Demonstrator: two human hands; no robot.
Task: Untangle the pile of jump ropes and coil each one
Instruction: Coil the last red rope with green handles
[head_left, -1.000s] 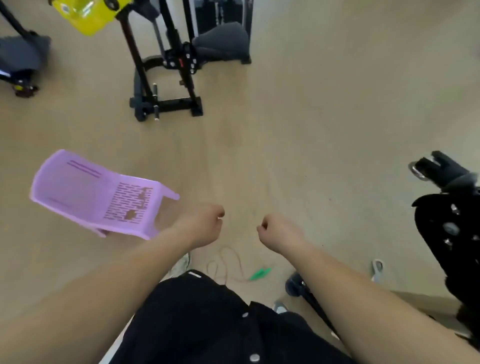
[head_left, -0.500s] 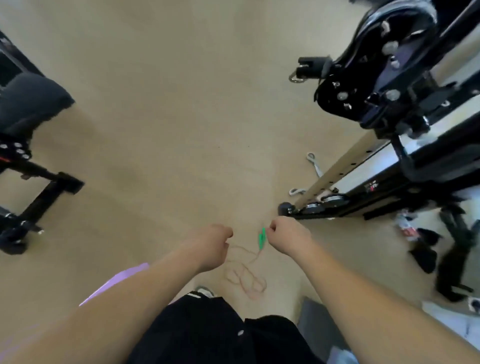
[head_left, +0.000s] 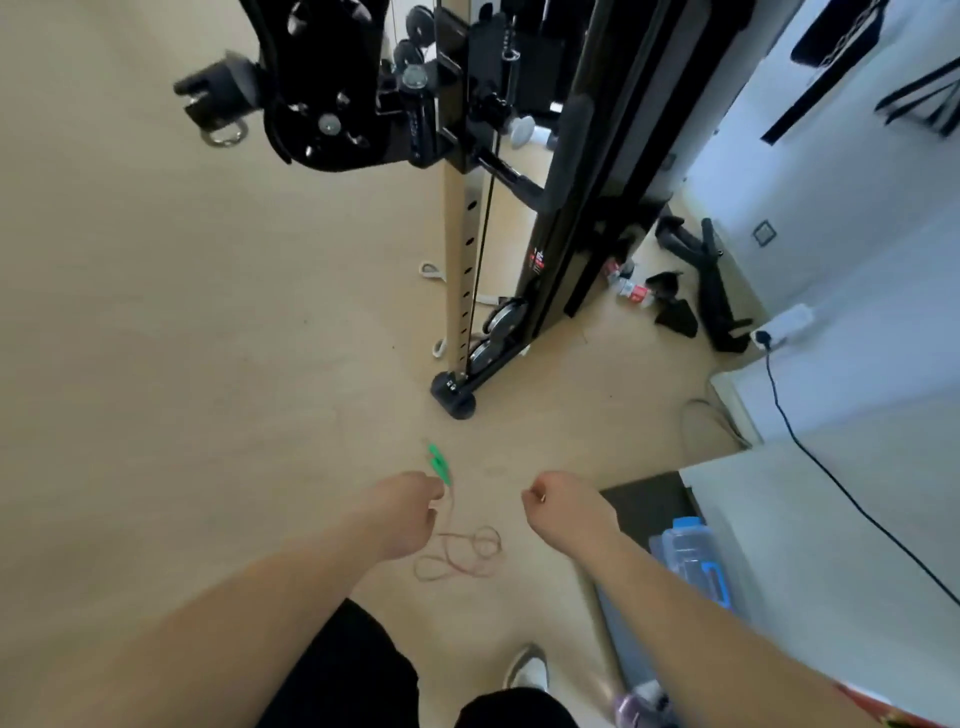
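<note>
The floor (head_left: 208, 364) lies open to the left of my left grip (head_left: 410, 512) and ahead of it. Ahead and right, the weight machine's foot (head_left: 457, 400) and upright post block the way. Between my grips the gap is free above the rope (head_left: 462, 558) looped on the floor. Just right of my right grip (head_left: 563, 506) lie a dark mat (head_left: 649, 499) and a plastic box (head_left: 693, 558). A shoe (head_left: 527, 670) stands below.

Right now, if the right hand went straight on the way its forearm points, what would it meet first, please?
Most likely the green handles gripped by the left hand; only bare floor shows between them and the right hand, though depth is unclear.
</note>
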